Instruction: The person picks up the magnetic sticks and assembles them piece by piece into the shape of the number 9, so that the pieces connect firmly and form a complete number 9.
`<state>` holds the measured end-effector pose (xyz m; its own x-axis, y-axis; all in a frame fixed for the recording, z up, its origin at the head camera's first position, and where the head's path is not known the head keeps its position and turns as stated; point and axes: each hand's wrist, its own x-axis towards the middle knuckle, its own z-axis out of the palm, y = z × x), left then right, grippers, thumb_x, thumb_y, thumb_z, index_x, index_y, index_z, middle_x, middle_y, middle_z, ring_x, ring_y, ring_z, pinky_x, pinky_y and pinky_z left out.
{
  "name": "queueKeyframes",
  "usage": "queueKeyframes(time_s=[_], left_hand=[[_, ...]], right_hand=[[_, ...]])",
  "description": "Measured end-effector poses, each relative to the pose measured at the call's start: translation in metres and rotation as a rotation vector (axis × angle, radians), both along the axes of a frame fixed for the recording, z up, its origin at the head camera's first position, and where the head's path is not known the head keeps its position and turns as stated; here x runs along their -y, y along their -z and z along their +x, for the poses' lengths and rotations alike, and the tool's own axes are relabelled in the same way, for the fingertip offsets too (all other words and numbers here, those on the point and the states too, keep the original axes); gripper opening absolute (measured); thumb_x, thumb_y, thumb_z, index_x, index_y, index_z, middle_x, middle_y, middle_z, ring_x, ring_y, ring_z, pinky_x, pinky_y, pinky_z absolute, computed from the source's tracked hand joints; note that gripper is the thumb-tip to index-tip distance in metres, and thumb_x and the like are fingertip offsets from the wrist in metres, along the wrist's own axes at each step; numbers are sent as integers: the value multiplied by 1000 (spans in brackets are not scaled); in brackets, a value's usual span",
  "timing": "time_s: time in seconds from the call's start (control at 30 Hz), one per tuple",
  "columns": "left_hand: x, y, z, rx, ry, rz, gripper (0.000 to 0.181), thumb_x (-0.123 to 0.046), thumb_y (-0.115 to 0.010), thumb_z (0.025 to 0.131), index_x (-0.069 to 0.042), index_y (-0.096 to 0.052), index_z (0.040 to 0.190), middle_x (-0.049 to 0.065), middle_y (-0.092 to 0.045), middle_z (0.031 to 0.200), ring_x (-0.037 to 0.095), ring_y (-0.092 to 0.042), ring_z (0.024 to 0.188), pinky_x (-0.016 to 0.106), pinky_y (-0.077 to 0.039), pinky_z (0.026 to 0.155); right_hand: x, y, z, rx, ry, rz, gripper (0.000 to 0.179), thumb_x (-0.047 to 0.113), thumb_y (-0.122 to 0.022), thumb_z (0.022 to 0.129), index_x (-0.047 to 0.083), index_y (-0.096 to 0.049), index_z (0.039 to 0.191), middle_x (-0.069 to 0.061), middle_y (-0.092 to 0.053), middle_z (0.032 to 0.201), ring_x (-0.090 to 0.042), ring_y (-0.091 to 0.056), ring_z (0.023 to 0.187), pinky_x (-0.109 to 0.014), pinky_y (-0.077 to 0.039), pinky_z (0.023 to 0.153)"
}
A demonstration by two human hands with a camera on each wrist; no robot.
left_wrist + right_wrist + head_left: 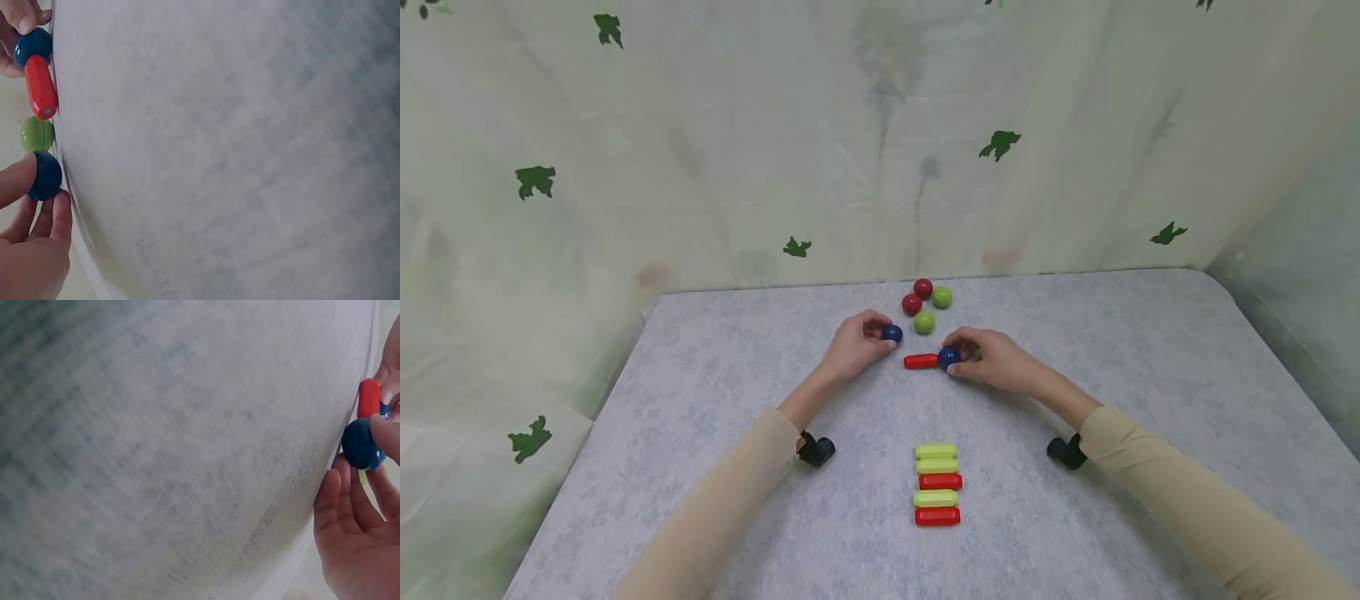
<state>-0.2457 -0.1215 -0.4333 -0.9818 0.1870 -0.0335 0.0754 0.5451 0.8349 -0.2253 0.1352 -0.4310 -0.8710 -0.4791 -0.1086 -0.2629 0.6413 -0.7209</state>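
Observation:
My left hand [857, 343] pinches a dark blue ball [892, 334] between thumb and fingers; the left wrist view shows the same blue ball [47, 175] close up. In my right hand [996, 360] is a second dark blue ball [949, 358], held by thumb and fingertips. A red rod [921, 362] extends leftward from that ball, its near end against it; whether the two are joined cannot be told. The rod's free end, with a small grey dot at its centre, faces the left hand's ball in the left wrist view, with a gap between them.
Behind the hands lie two red balls [922, 288] and two green balls [924, 322]. Nearer the front, several yellow-green rods [936, 451] and red rods [937, 517] lie in a column on the grey table [760, 517]. A patterned curtain [737, 150] hangs at the back edge.

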Motion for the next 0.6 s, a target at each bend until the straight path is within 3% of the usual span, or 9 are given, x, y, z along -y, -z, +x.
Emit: queueKeyframes(time_s=[0.23,0.6], left_hand=[[8,-2,6,15,6,40,33,-5,-74,87,-4,-64,118,10,-62,102,23,-56,93,33,-49,85],[15,-8,25,55,46,55,34,-2,-74,85,-4,-64,117,9,-63,104,23,-57,94,33,-49,83]], right_hand=[[-1,0,0,-4,5,0,36,19,-74,90,12,-61,123,-4,-63,107,-21,-56,96,-38,-49,86],[-3,-2,2,13,0,-41,37,18,-74,90,11,-61,124,-6,-63,112,-22,-58,100,-40,-49,88]])
